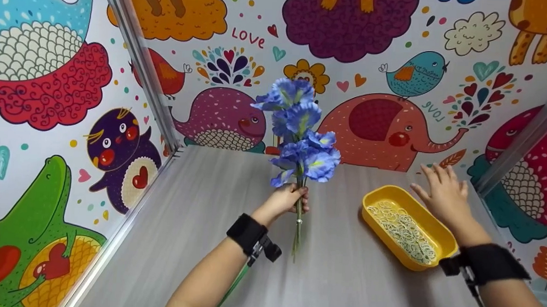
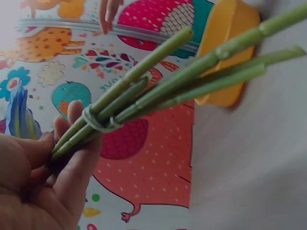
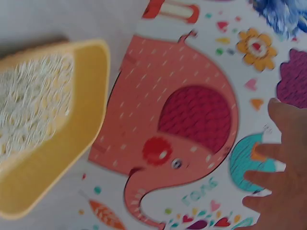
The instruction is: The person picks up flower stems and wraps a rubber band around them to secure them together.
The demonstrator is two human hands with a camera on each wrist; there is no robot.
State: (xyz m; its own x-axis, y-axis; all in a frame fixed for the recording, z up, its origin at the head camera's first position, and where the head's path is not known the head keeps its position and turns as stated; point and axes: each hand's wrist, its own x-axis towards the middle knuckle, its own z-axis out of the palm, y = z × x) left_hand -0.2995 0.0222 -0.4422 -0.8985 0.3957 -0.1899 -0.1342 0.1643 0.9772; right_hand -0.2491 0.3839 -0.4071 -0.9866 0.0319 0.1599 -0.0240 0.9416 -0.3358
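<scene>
A bunch of blue artificial flowers [image 1: 302,127] stands upright in the head view, its green stems [image 1: 297,240] pointing down. My left hand [image 1: 286,201] grips the stems just below the blooms. In the left wrist view a pale rubber band [image 2: 98,122] loops round the stems [image 2: 182,79], close beyond the fingers. My right hand [image 1: 448,198] is spread over the far right side of a yellow tray [image 1: 376,232], holding nothing. Inside the tray lie many pale rubber bands [image 1: 404,230]. The right wrist view shows the spread fingers [image 3: 266,179] apart from the tray [image 3: 91,91].
A grey wood-grain table [image 1: 195,242] lies beneath. Printed cartoon panels [image 1: 238,110] stand behind and at both sides, joined by metal strips [image 1: 143,69]. Black straps with small cameras [image 1: 247,233] sit on both wrists, with cables trailing from them.
</scene>
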